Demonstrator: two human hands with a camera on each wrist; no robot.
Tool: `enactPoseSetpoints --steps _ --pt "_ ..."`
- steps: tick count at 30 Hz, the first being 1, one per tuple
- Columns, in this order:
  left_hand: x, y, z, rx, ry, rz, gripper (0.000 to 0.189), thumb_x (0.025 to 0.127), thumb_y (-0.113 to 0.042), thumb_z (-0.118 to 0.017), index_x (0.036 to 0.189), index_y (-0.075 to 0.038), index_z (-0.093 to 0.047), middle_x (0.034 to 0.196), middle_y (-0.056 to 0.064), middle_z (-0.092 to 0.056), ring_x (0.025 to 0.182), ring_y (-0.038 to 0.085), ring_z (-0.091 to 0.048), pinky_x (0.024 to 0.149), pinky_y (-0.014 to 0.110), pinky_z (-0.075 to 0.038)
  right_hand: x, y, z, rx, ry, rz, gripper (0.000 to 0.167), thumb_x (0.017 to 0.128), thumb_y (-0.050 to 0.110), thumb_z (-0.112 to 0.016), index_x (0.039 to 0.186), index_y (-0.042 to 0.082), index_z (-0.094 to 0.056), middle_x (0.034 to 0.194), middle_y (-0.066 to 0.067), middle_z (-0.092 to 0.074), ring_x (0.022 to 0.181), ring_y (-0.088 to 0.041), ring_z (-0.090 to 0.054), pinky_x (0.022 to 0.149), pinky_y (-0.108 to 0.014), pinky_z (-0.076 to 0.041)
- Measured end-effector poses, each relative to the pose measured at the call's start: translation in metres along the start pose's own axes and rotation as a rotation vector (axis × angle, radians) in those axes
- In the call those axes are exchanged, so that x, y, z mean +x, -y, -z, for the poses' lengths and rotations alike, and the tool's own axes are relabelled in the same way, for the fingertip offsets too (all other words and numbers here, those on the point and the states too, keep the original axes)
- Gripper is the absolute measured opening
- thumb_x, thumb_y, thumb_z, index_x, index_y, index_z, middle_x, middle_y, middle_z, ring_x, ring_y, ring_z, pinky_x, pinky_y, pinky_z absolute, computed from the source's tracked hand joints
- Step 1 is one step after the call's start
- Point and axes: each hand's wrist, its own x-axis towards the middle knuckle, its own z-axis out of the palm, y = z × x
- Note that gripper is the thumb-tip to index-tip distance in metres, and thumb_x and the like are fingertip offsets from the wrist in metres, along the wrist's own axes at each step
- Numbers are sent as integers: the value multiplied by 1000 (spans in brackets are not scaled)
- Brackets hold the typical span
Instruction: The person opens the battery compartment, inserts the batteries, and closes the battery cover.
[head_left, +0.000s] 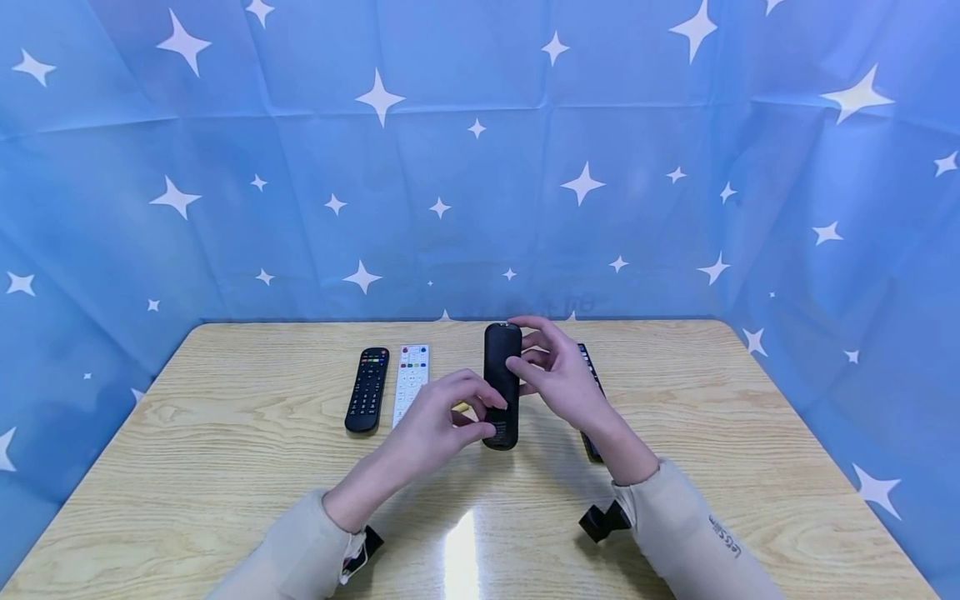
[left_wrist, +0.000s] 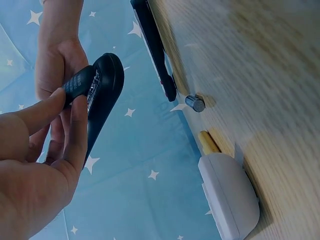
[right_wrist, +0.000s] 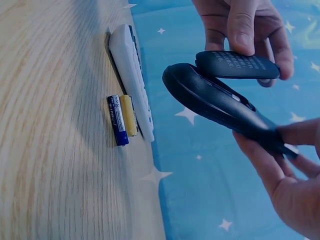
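Observation:
A black remote control (head_left: 501, 350) is held up above the table, its back facing the head camera. My right hand (head_left: 561, 379) grips it near its far end. Between thumb and fingers, my left hand (head_left: 442, 412) pinches the black battery cover (right_wrist: 237, 66) at the remote's near end. The right wrist view shows this cover lifted at an angle off the remote's back, close against it. Part of the opening under the cover (left_wrist: 79, 87) is visible in the left wrist view, but whether batteries lie inside I cannot tell.
On the wooden table (head_left: 247, 467) lie a black remote (head_left: 367, 392), a white remote (head_left: 411, 375) and another dark remote (head_left: 592, 367), partly behind my right arm. A blue-and-white battery (right_wrist: 118, 121) and a yellow battery (right_wrist: 128, 114) lie beside the white remote. A star-patterned blue cloth (head_left: 480, 183) hangs behind.

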Motion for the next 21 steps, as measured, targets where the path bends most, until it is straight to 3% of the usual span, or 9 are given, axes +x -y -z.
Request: enactPoseSetpoints --steps 21 --pt "1 0 -3 13 3 -15 29 84 9 -80 106 -9 -73 105 -2 -64 85 13 -63 71 26 -61 0 1 1 26 3 -9 49 100 0 -64 145 13 -50 114 -27 -55 93 -31 -69 71 -50 -62"
